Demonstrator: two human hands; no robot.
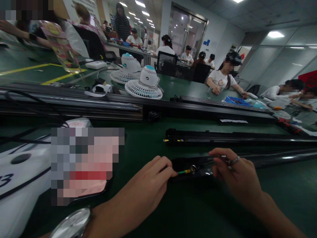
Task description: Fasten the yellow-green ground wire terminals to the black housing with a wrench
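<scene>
Head view, and I've got the left hand (157, 177) pinched on a green-and-yellow wire (183, 172), right at the left end of a black channel (201, 161), well short of the bench's (142, 132) far edge. The wire's long axis points rightward from my left fingertips, its ring end (193, 169) between both hands. My right hand (239, 175) grips a slim metallic piece (221, 156), type unclear, just right of that ring.
</scene>
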